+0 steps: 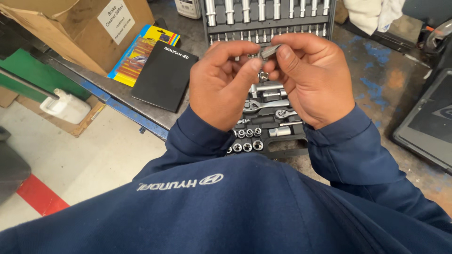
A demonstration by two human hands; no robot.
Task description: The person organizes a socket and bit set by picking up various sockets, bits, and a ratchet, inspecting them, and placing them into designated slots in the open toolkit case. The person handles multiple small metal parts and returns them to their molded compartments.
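Both hands raised together over the open black plastic socket-set case (282, 136) on the scuffed grey metal desk (395, 75). Right hand (313, 80): fingers pinching a small silver metal bit (270, 51) at thumb and forefinger. Left hand (221, 84): fingers curled, thumb tip touching the same bit from below. Black flat booklet (162, 75) lies left of the case, beside a brown cardboard box (80, 28).

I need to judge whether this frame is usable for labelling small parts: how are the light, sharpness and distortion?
Head view: light is even and soft, with mild glare on the chrome sockets; the left hand, right hand and small metal piece pinched between them are fairly sharp; wide-angle lens bends the bench edge and stretches the sleeves.
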